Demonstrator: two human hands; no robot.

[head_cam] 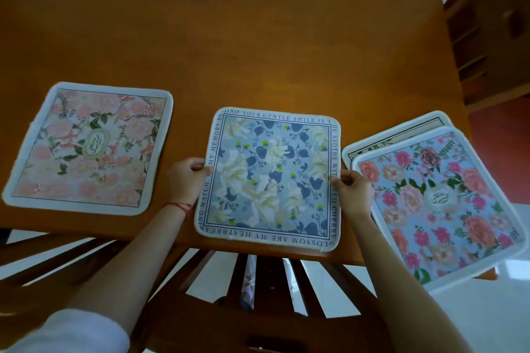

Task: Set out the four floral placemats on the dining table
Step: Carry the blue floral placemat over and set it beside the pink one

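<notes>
A blue placemat with white flowers and a lettered border lies at the near middle of the wooden table. My left hand pinches its left edge and my right hand pinches its right edge. A pale pink floral placemat lies flat to the left. On the right, a light blue placemat with pink roses rests on top of another placemat, of which only a white-bordered corner strip shows. The stack hangs over the table's near right corner.
A wooden chair back with slats stands just under the table's near edge, between my arms. The far half of the table is bare wood. Another wooden chair or shelf stands beyond the right edge.
</notes>
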